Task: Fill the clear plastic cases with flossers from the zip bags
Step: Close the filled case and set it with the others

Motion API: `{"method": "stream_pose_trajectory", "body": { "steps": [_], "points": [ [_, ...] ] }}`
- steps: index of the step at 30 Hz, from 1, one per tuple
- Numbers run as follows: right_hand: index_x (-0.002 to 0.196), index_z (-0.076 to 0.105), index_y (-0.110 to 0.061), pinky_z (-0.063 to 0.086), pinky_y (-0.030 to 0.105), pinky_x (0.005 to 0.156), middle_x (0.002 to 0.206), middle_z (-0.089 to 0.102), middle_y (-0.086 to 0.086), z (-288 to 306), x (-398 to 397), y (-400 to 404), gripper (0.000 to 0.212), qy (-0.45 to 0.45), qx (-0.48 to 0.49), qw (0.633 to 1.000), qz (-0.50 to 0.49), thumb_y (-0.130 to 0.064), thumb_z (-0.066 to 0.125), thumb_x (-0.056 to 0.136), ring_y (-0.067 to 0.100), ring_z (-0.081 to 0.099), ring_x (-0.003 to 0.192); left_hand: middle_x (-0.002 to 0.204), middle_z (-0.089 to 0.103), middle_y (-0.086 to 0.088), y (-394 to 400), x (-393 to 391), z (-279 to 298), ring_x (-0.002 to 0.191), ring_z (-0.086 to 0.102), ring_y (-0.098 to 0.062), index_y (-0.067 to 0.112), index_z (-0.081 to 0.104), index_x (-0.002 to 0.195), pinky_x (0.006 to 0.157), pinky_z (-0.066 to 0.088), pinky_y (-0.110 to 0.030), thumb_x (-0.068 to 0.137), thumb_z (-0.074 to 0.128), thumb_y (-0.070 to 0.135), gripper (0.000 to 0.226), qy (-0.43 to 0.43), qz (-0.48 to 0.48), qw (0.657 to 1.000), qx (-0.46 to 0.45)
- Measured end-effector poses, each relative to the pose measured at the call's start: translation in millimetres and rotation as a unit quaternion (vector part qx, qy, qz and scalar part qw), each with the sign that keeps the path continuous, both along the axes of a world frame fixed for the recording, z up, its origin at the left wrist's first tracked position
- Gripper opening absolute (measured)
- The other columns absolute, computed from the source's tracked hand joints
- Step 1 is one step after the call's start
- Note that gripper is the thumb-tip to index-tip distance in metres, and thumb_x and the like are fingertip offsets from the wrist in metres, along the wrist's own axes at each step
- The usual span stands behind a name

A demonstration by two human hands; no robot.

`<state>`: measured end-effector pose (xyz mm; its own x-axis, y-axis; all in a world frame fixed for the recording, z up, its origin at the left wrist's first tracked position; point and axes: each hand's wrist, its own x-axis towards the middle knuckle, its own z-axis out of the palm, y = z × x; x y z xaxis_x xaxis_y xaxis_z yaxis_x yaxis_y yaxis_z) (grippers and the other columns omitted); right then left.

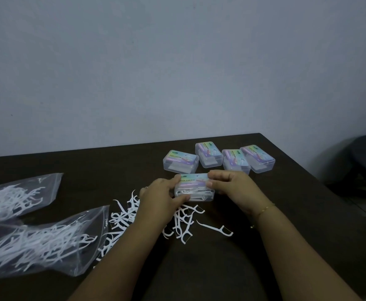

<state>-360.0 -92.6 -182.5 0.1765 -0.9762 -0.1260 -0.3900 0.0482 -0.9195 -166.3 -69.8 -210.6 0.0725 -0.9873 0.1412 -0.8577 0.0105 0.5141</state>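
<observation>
A clear plastic case (194, 187) with a pastel label on its lid sits low over the dark table, with white flossers visible inside. My left hand (162, 196) grips its left end, thumb along the front. My right hand (229, 183) holds its right end, fingers curled over the lid. A pile of loose white flossers (130, 216) lies on the table under and in front of the case. One flosser (215, 229) lies apart on the right. Two clear zip bags (40, 240) (14, 198) with flossers lie at the left.
Several other labelled clear cases (181, 161) (209, 154) (235, 158) (258, 157) stand with lids down in a row behind my hands. The dark table (286, 192) ends at a grey wall behind and at a right edge, beyond which a dark chair (364, 157) stands.
</observation>
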Motion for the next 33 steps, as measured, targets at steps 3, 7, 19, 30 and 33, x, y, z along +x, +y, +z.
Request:
{"method": "stream_pose_trajectory", "body": {
  "steps": [3, 7, 19, 30, 33],
  "points": [
    [0.125, 0.060, -0.016, 0.043, 0.020, 0.086, 0.135, 0.053, -0.002, 0, 0, -1, 0.038, 0.047, -0.015, 0.999, 0.017, -0.016, 0.065, 0.087, 0.010, 0.051, 0.112, 0.129, 0.056, 0.006, -3, -1, 11, 0.117, 0.050, -0.015, 0.037, 0.034, 0.144, 0.100, 0.030, -0.032, 0.093, 0.051, 0.049, 0.055, -0.089, -0.009, 0.995, 0.053],
    [0.128, 0.057, -0.015, 0.041, 0.021, 0.090, 0.139, 0.050, -0.001, 1, 3, -1, 0.040, 0.075, -0.025, 0.997, 0.022, -0.015, 0.063, 0.088, 0.016, 0.049, 0.122, 0.134, 0.055, 0.009, 3, -2, 11, 0.118, 0.050, -0.012, 0.039, 0.036, 0.143, 0.093, 0.026, -0.029, 0.096, 0.043, 0.052, 0.049, -0.156, -0.002, 0.988, 0.019],
    [0.142, 0.041, -0.021, 0.039, 0.019, 0.090, 0.143, 0.046, 0.004, 2, 11, 6, 0.048, 0.135, -0.032, 0.990, 0.037, -0.022, 0.054, 0.095, 0.013, 0.048, 0.119, 0.119, 0.063, 0.011, 8, -5, 10, 0.112, 0.050, -0.011, 0.039, 0.039, 0.141, 0.092, 0.025, -0.034, 0.098, 0.036, 0.050, 0.044, -0.214, 0.010, 0.976, -0.047],
    [0.138, 0.047, -0.021, 0.044, 0.028, 0.095, 0.135, 0.052, 0.009, 29, 54, -2, 0.046, 0.221, -0.109, 0.968, 0.048, -0.023, 0.056, 0.093, 0.022, 0.052, 0.116, 0.110, 0.065, 0.010, 5, 29, 46, 0.103, 0.048, -0.012, 0.038, 0.056, 0.128, 0.088, 0.027, -0.035, 0.092, 0.050, 0.052, 0.039, -0.205, 0.070, 0.974, -0.071],
    [0.136, 0.050, -0.019, 0.042, 0.028, 0.097, 0.136, 0.052, 0.008, 34, 80, -15, 0.042, 0.246, -0.136, 0.957, 0.070, -0.024, 0.054, 0.095, 0.022, 0.051, 0.117, 0.101, 0.067, 0.010, -4, 50, 58, 0.096, 0.051, -0.012, 0.036, 0.060, 0.122, 0.087, 0.028, -0.036, 0.090, 0.053, 0.054, 0.037, -0.222, 0.094, 0.968, -0.065]
  ]
}}
